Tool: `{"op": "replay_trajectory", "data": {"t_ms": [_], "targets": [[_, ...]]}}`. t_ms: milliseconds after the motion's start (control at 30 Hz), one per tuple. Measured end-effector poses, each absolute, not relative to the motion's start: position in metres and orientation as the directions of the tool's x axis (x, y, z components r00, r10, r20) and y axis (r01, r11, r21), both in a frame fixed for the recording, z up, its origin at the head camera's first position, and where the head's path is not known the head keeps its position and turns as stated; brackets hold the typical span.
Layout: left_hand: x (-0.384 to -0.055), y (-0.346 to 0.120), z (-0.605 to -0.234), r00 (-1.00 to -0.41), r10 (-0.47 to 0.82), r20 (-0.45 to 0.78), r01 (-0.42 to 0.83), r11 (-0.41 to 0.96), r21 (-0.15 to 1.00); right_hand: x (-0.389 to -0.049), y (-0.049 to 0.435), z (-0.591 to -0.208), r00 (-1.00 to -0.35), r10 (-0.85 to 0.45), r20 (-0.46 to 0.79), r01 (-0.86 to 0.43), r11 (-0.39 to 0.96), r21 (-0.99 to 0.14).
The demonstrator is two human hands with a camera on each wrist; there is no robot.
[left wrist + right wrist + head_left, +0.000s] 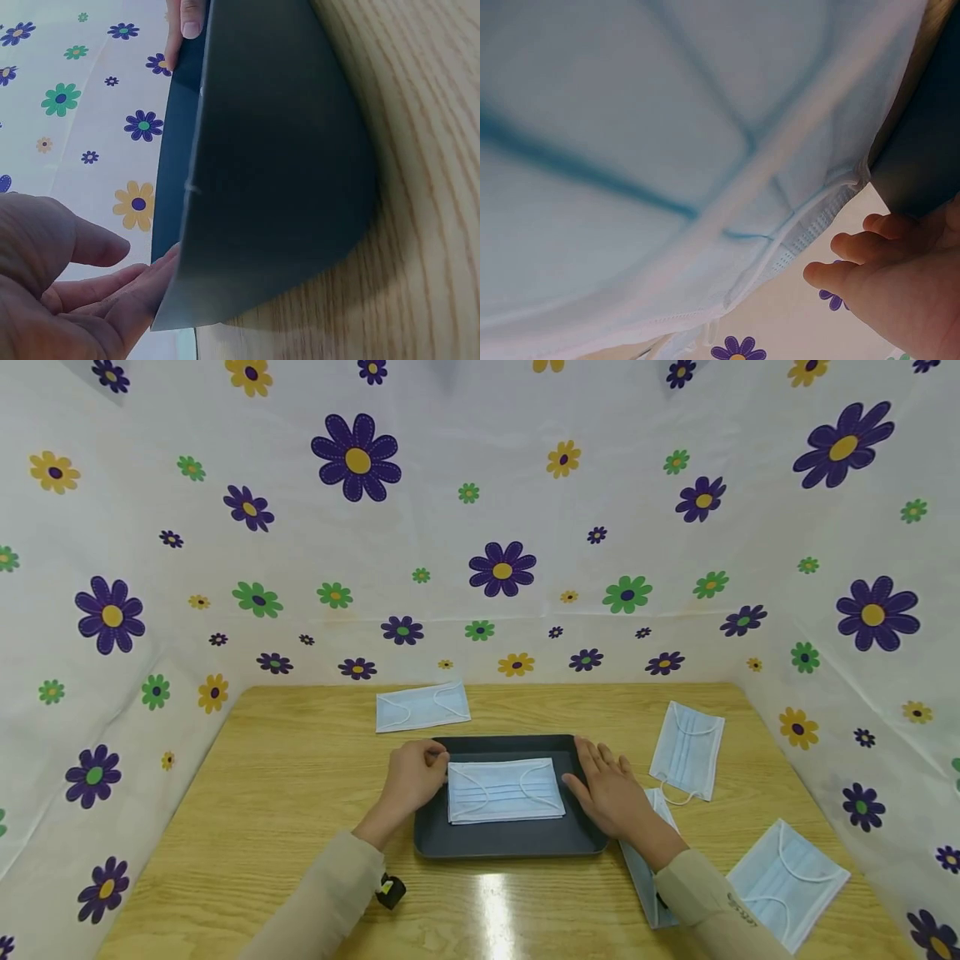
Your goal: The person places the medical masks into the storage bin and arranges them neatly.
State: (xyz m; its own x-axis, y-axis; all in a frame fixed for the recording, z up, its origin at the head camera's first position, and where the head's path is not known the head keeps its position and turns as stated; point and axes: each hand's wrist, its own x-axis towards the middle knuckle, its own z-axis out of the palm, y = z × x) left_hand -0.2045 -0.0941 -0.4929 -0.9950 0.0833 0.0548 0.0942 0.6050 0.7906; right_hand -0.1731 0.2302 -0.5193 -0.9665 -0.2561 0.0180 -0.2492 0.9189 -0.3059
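A dark grey tray [510,841] sits on the wooden table in the middle of the head view. Inside it a light blue pleated face mask [506,791] lies flat, its white ear loops on top. At the tray's left side my left hand [415,777] has its fingertips over the rim; in the left wrist view the thumb [101,246] stands apart from the tray wall [277,165]. My right hand [611,789] rests along the right rim with fingers extended. Close before the right wrist camera, a mask [630,187] covers much of that view.
Behind the tray lies another mask [422,707]. On the right are a mask [686,750] near the back, one [787,881] near the front and one [645,881] partly under my right forearm. A floral cloth [450,527] walls the table at the back and sides.
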Motion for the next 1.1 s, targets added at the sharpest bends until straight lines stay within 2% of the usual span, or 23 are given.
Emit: {"op": "replay_trajectory", "data": {"t_ms": [400,600,800,933,1100], "targets": [[-0.210,-0.105,-0.490,-0.997,-0.004,0.083,0.071,0.471,0.879,-0.173,0.231,-0.520,-0.966,-0.256,0.023,-0.251,0.918,-0.306],[-0.220,-0.120,-0.493,-0.993,-0.058,0.101,0.065,0.446,0.893,-0.173,0.231,-0.520,-0.967,-0.255,0.018,-0.248,0.919,-0.306],[-0.229,-0.144,-0.500,-0.991,-0.123,0.045,-0.012,0.429,0.903,-0.173,0.231,-0.519,-0.968,-0.253,0.006,-0.242,0.919,-0.312],[-0.236,-0.159,-0.506,-0.985,-0.171,0.025,-0.059,0.464,0.884,-0.174,0.230,-0.519,-0.968,-0.251,0.002,-0.239,0.919,-0.314],[-0.245,-0.174,-0.514,-0.971,-0.232,0.057,-0.083,0.555,0.828,-0.174,0.230,-0.519,-0.968,-0.253,0.002,-0.241,0.921,-0.304]]}}
